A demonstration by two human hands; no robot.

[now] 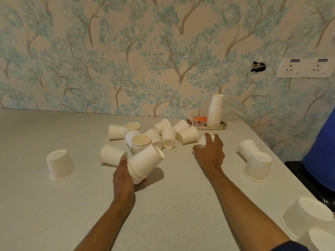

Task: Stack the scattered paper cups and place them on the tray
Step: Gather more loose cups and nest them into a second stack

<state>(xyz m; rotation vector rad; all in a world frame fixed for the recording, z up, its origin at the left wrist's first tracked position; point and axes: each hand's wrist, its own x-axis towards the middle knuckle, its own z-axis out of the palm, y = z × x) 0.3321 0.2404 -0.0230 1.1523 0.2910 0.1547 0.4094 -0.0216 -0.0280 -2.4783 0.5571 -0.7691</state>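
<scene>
My left hand (123, 175) grips a tilted stack of white paper cups (145, 163) just above the grey table (172, 205). My right hand (210, 151) curls its fingers round a single white cup (204, 140) lying on the table right of the pile. Several loose cups (168, 137) lie scattered in a pile behind both hands, some on their sides, some upright. At the back by the wall, a tall stack of cups (215, 112) stands upside down on a patterned tray (200, 125).
More upturned cups stand apart: one at the left (60, 164), two at the right (257, 166), two at the near right edge (306, 214). A person in blue (322, 153) is at the right. The wall has a socket plate (305, 67).
</scene>
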